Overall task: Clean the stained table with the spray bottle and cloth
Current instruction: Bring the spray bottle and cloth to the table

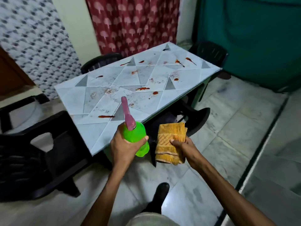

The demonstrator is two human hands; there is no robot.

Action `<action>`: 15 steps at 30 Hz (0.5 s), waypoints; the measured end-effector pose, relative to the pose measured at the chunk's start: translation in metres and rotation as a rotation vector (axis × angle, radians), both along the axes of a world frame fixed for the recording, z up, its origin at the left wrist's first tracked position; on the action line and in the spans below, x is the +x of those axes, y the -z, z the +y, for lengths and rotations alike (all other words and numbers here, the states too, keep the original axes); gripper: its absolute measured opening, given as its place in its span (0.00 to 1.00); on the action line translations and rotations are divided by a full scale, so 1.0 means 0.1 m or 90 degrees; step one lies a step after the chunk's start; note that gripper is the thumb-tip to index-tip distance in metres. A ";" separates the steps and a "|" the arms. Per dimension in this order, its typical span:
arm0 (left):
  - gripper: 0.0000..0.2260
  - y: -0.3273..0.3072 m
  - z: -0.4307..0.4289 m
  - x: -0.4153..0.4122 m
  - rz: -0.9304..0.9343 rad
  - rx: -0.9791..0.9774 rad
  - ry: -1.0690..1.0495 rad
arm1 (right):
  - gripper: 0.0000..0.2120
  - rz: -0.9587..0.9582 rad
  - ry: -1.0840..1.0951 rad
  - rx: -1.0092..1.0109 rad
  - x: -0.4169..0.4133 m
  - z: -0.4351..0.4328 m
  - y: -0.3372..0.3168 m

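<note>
Over the red-stained, triangle-patterned grey desk (pixel 117 93), the left hand (pixel 123 147) grips a green plastic spray bottle (pixel 136 139) and the right hand (pixel 184 144) pinches a folded orange terry cloth (pixel 169 141); mist could overshoot onto the black plastic chairs (pixel 40 154).

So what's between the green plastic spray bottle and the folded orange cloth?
Bare gap between spray bottle and cloth; a black chair leg shows behind, head view.

place: home dining room, probably | cues: red patterned fabric curtain (pixel 133 22); black plastic chair (pixel 19 160); pale marble-tile floor (pixel 228 128)

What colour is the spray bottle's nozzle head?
Pink, on a bright green spray bottle gripped by the left hand; head view.
</note>
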State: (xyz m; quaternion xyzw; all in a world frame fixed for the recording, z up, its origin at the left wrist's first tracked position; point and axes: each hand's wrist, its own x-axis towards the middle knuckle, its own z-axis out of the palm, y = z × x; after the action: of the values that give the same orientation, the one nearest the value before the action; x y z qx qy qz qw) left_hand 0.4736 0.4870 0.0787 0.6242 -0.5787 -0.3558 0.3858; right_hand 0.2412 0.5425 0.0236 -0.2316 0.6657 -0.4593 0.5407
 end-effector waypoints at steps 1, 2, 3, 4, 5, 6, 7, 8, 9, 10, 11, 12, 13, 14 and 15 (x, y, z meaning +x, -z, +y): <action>0.34 -0.01 -0.14 -0.18 -0.003 0.006 0.011 | 0.19 0.003 0.010 -0.004 -0.16 -0.10 0.00; 0.34 -0.03 -0.26 -0.34 -0.005 0.008 0.024 | 0.18 0.004 0.023 -0.006 -0.31 -0.19 -0.01; 0.33 -0.06 -0.42 -0.56 -0.007 0.011 0.035 | 0.18 0.001 0.035 -0.008 -0.51 -0.32 -0.02; 0.33 -0.07 -0.53 -0.73 -0.014 0.011 0.048 | 0.17 -0.005 0.048 -0.008 -0.66 -0.40 -0.03; 0.34 -0.08 -0.66 -0.93 -0.024 0.010 0.067 | 0.16 -0.015 0.066 -0.010 -0.84 -0.48 -0.02; 0.34 -0.10 -0.75 -1.10 -0.033 0.009 0.081 | 0.16 -0.024 0.082 -0.013 -0.99 -0.54 -0.02; 0.35 -0.13 -0.82 -1.25 -0.039 0.004 0.092 | 0.17 -0.033 0.099 -0.013 -1.13 -0.61 0.00; 0.36 -0.13 -0.93 -1.45 -0.044 0.001 0.097 | 0.17 -0.043 0.113 -0.012 -1.33 -0.69 0.02; 0.37 -0.12 -1.01 -1.61 -0.049 0.000 0.098 | 0.17 -0.050 0.121 -0.009 -1.49 -0.76 0.04; 0.37 -0.11 -1.10 -1.80 -0.053 -0.002 0.099 | 0.17 -0.052 0.129 -0.006 -1.69 -0.83 0.07; 0.38 -0.10 -1.17 -1.96 -0.053 -0.007 0.099 | 0.16 -0.054 0.132 -0.002 -1.85 -0.90 0.09; 0.37 -0.10 -1.23 -2.11 -0.056 -0.013 0.097 | 0.16 -0.057 0.137 0.002 -2.00 -0.96 0.11; 0.37 -0.09 -1.30 -2.32 -0.057 -0.018 0.093 | 0.15 -0.063 0.138 0.003 -2.23 -1.05 0.14; 0.36 -0.08 -1.36 -2.48 -0.056 -0.014 0.086 | 0.15 -0.063 0.138 0.007 -2.40 -1.12 0.15; 0.35 -0.05 -1.44 -2.69 -0.059 -0.013 0.080 | 0.14 -0.061 0.134 0.008 -2.63 -1.22 0.17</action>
State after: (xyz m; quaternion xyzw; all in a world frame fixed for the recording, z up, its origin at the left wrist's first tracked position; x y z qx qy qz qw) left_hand 0.2045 0.3434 0.0838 0.5988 -0.6375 -0.3440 0.3416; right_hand -0.0217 0.4208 0.0063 -0.1348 0.6628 -0.5196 0.5221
